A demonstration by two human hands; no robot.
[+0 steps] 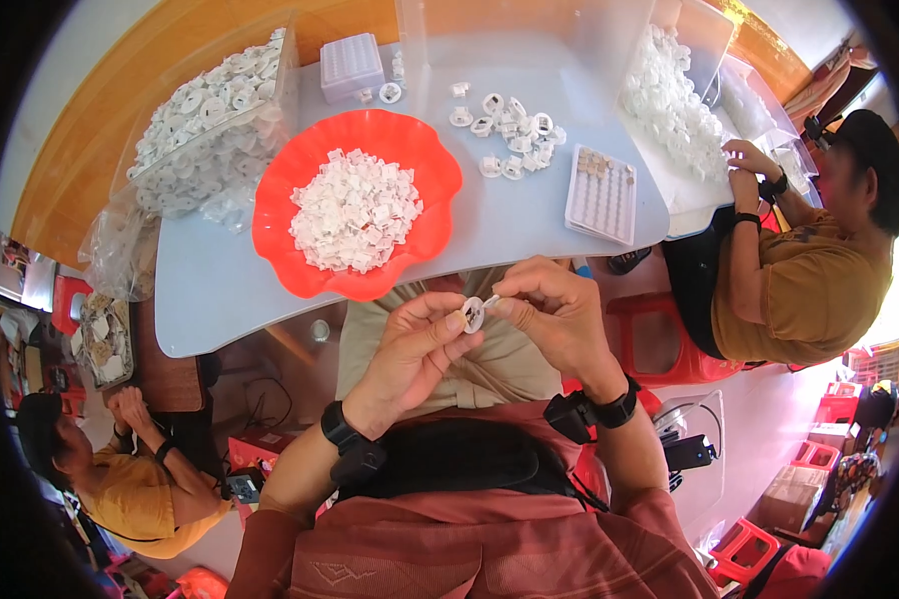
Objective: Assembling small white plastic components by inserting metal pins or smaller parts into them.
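Over my lap, just off the table's near edge, my left hand (415, 344) pinches a round white plastic part (472, 315) with a dark centre between thumb and fingers. My right hand (557, 314) is closed at the thumb and forefinger on a small white plastic piece (491, 301), held against the round part's right side. A red scalloped bowl (272, 238) stands on the table beyond my left hand, heaped with small white plastic pieces (355, 212). Farther off lies a loose group of similar round white parts (514, 138).
The blue-grey table (205, 290) also bears a white tray (601, 205) with small tan pieces, a stacked white tray (352, 65), and a clear bin (210, 120) of white parts. A person (814, 250) works at the right; another person (150, 479) sits at the left. A red stool (659, 334) stands nearby.
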